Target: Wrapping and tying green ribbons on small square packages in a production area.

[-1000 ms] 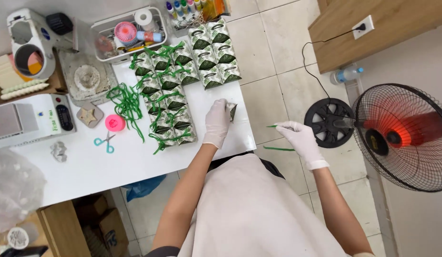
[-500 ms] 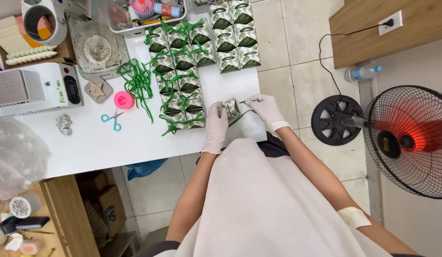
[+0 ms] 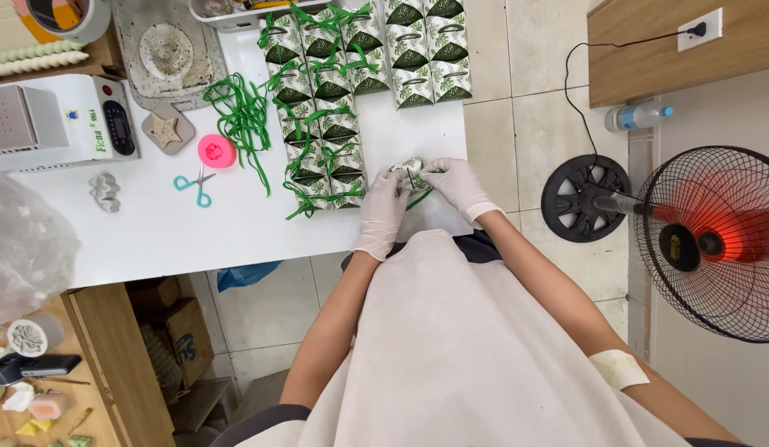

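Observation:
Both my hands wear white gloves and meet over a small leaf-printed gift box (image 3: 411,172) at the table's near right edge. My left hand (image 3: 381,213) grips the box from the left. My right hand (image 3: 456,186) pinches a green ribbon (image 3: 419,197) at the box's right side. Rows of the same green-and-white boxes (image 3: 345,91), some tied with green ribbon, lie just beyond my hands.
A loose pile of green ribbon (image 3: 240,116), a pink round object (image 3: 216,151) and teal scissors (image 3: 192,184) lie left of the boxes on the white table (image 3: 169,240). A white machine (image 3: 62,124) stands far left. A fan (image 3: 716,240) is on the floor at right.
My right hand came in from the floor side with a green ribbon and joined my left hand on the box. The view has shifted down and closer.

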